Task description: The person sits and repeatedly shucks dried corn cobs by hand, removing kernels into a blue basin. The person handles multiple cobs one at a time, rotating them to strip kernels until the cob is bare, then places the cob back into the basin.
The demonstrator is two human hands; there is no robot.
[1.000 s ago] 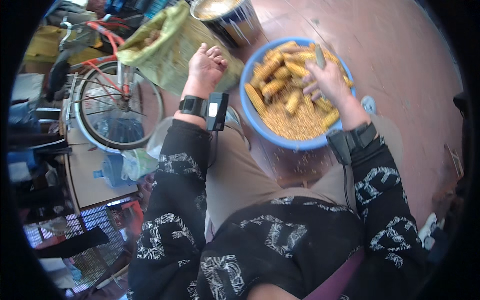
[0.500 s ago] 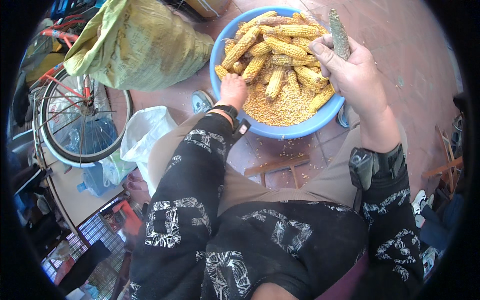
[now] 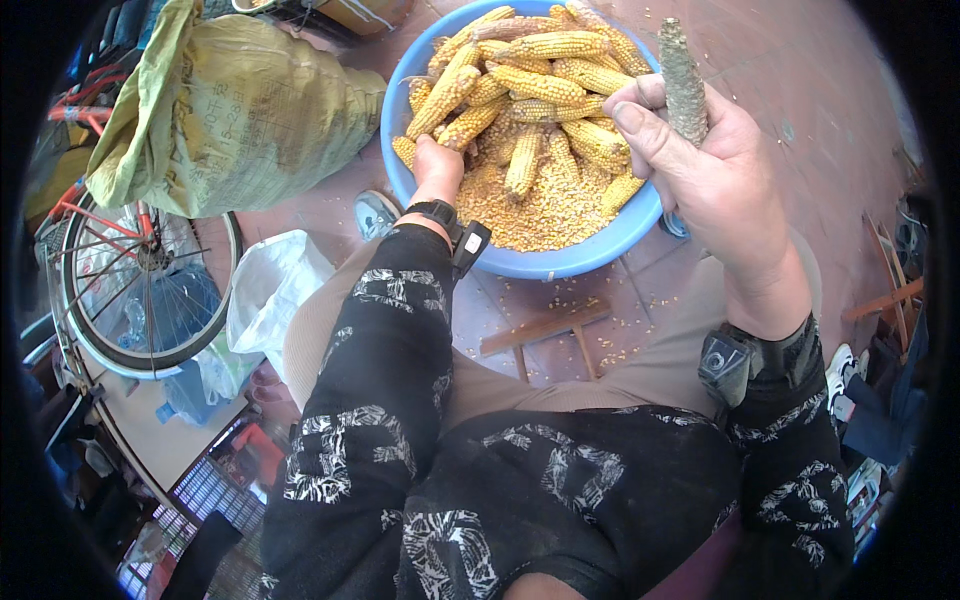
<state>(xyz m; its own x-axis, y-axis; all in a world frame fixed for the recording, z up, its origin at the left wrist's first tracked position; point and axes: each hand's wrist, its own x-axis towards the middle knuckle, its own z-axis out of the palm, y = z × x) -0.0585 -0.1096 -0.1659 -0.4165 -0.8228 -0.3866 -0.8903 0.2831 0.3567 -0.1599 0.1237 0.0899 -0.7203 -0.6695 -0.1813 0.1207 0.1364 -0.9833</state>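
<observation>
A wide blue basin [image 3: 556,268] stands before me, heaped with yellow ears of corn [image 3: 552,88] and loose corn kernels [image 3: 535,218]. My left hand [image 3: 437,170] reaches over its left side, closed around the lower end of an ear of corn [image 3: 468,127]; some of its fingers are hidden among the ears. Raised above the right rim, my right hand [image 3: 705,150] is closed around a bare, greyish corn cob [image 3: 683,85], which points upward with its upper part sticking out of the fingers.
A bulging yellow-green woven sack [image 3: 270,115] leans at the left, beside a bicycle wheel [image 3: 150,260] and a white plastic bag [image 3: 280,290]. Between my legs lies a low wooden stool [image 3: 545,328], with scattered kernels on the tiles. Wooden slats [image 3: 885,298] stand far right.
The view has shifted right, so the basin sits further left. My left hand has closed on an ear and shifted it slightly. My right hand still holds the cob upright.
</observation>
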